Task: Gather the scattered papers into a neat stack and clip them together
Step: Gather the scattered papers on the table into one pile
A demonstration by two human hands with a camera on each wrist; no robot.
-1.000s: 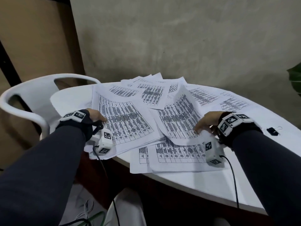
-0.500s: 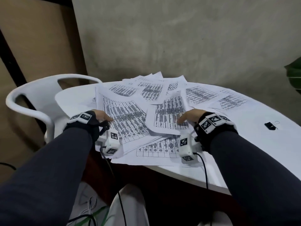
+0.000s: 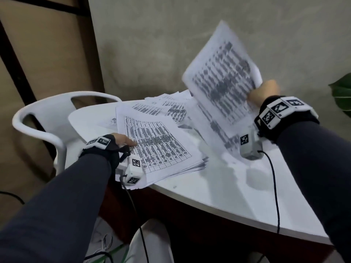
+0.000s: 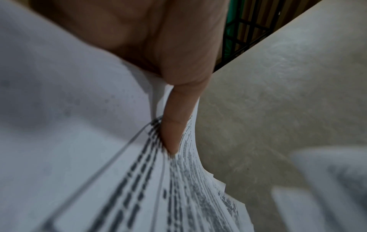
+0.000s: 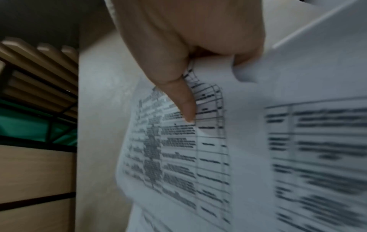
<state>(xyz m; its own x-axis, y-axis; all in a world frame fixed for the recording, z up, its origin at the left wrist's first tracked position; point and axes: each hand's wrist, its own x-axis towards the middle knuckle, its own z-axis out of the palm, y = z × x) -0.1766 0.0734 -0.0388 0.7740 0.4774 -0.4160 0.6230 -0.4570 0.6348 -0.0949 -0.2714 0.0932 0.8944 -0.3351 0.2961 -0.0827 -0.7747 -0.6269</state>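
A pile of printed sheets (image 3: 161,147) lies on the left part of the white round table (image 3: 218,190), overhanging its near edge. My left hand (image 3: 123,142) holds this pile at its left edge: the thumb (image 4: 176,125) lies on the top sheet, the fingers are hidden under the paper. My right hand (image 3: 264,93) is raised above the table and grips a few sheets (image 3: 222,76), blurred and tilted upright. Its thumb (image 5: 178,94) presses on the printed side (image 5: 198,157). More loose papers (image 3: 167,107) lie fanned at the back. No clip is in view.
A white plastic chair (image 3: 47,126) stands close against the table's left side. A grey wall runs behind the table. A green plant leaf (image 3: 341,95) shows at the right edge. Black cables (image 3: 275,186) hang from both wrist cameras over the table front.
My right hand has lifted several sheets off the table, up and to the right. The sheets in front of it are gone from the table. My left hand stays on the left pile.
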